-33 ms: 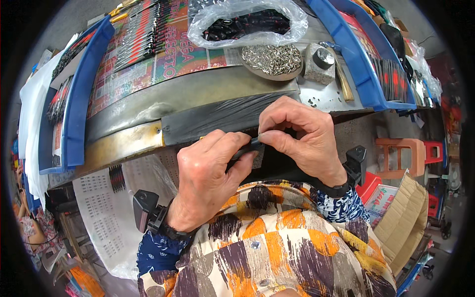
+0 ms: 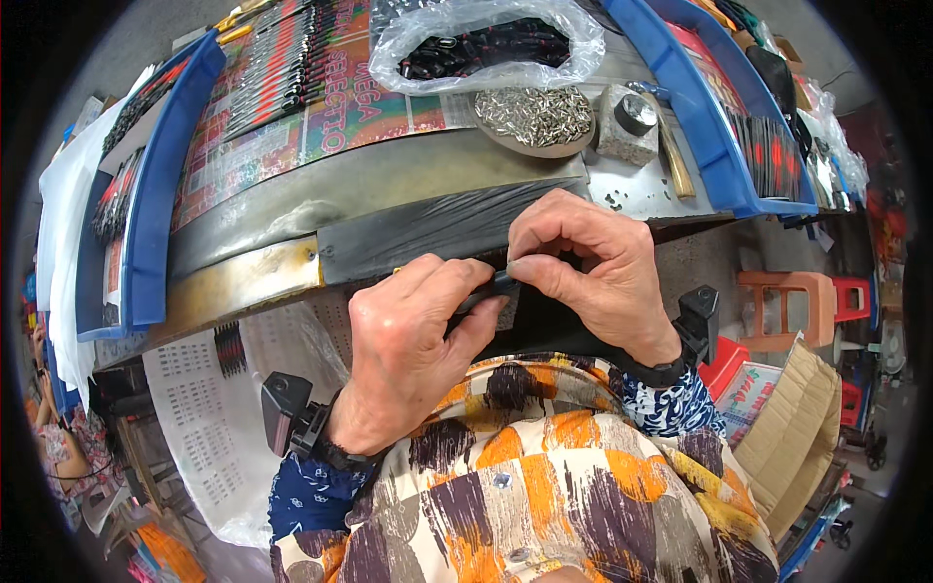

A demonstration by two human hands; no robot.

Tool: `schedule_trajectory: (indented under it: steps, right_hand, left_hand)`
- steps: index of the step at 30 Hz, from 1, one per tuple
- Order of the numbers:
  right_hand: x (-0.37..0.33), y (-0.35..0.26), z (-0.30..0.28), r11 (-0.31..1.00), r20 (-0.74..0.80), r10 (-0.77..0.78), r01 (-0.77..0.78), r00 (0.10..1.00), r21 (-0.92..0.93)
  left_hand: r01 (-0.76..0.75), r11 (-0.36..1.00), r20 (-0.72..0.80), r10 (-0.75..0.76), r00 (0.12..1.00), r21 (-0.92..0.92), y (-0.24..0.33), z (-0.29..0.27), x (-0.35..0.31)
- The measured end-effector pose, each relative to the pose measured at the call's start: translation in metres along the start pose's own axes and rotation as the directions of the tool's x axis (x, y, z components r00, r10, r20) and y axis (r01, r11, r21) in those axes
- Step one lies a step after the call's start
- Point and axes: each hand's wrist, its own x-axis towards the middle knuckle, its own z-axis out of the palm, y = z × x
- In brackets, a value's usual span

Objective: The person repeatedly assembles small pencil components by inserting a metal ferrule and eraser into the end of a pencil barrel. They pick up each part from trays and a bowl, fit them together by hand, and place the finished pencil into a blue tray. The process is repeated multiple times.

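Over the bench's front edge, my left hand (image 2: 403, 335) is closed round a small black rod-shaped piece (image 2: 484, 291), gripped between thumb and fingers. My right hand (image 2: 601, 277) is in a pinch, thumb against forefinger, right at the far tip of that piece. Whatever lies between those right fingertips is too small to make out. Beyond the hands stands a round dish (image 2: 544, 151) heaped with small shiny metal pins (image 2: 535, 115). Behind it lies a clear plastic bag (image 2: 387, 70) of black parts (image 2: 486, 51).
A stone block (image 2: 625, 141) bears a black round knob (image 2: 636, 114), with a brush (image 2: 673, 160) beside it. Blue trays (image 2: 151, 253) of black-and-red pieces flank the bench left and right. Rows of similar pieces (image 2: 282, 68) lie at the back left. An orange stool (image 2: 789, 301) stands at right.
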Motion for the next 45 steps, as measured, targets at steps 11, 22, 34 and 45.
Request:
schedule_trajectory:
  steps: [11,22,34,45]
  right_hand:
    - [-0.004,0.004,0.002,1.000,-0.007,-0.029,0.029,1.000,0.001]
    - [-0.004,0.003,0.008,0.852,-0.010,-0.384,0.350,0.923,-0.390]
    - [-0.008,0.008,0.009,0.717,0.037,-0.536,0.478,0.843,-0.507]
    - [-0.014,0.007,0.012,0.992,-0.132,-0.095,0.082,0.987,-0.100]
  left_hand:
    - [-0.025,0.999,-0.015,0.026,1.000,0.043,0.002,0.000,-0.001]
    - [-0.078,0.992,-0.003,0.078,0.997,0.102,-0.003,0.003,-0.004]
    - [-0.098,0.980,-0.017,0.103,0.995,0.172,-0.001,0.005,-0.006]
    - [-0.217,0.958,-0.055,0.231,0.971,0.187,-0.006,0.011,-0.002]
